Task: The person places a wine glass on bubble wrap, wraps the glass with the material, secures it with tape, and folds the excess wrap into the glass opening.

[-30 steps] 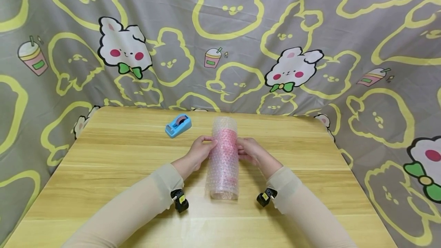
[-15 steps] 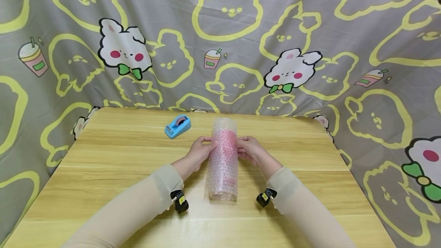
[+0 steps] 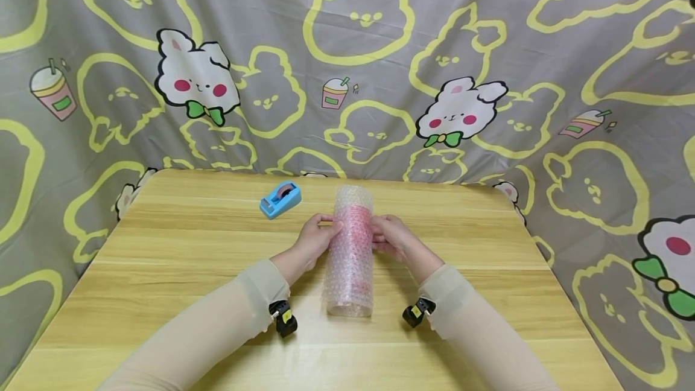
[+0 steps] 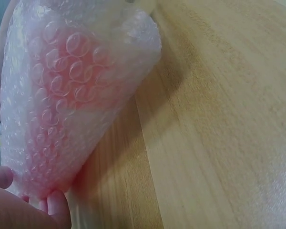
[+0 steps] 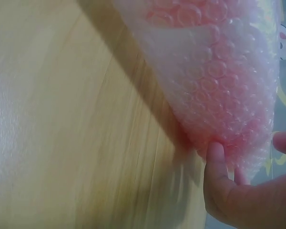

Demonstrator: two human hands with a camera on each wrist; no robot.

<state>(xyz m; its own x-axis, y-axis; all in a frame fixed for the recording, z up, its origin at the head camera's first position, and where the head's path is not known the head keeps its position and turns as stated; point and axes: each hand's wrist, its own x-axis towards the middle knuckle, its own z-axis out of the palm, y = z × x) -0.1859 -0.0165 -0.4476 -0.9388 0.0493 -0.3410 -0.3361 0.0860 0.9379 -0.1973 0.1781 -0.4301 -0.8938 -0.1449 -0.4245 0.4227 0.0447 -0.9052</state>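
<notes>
Bubble-wrap roll [image 3: 350, 264] lies lengthwise; left hand [image 3: 314, 240], right hand [image 3: 396, 238] grip opposite sides

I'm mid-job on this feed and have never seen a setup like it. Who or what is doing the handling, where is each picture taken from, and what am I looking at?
There is no robot: a person works with two bare hands. The wide picture comes from a camera worn on the head, looking forward and down. The two close ones come from the small black wrist cameras, each looking at its own hand's work.

The left hand and right hand hold a bubble-wrapped bundle from opposite sides. Pink shows through, but I can't tell what is inside. On the wooden table, beyond the left hand, sits a blue tape dispenser. Behind hangs a printed curtain.
</notes>
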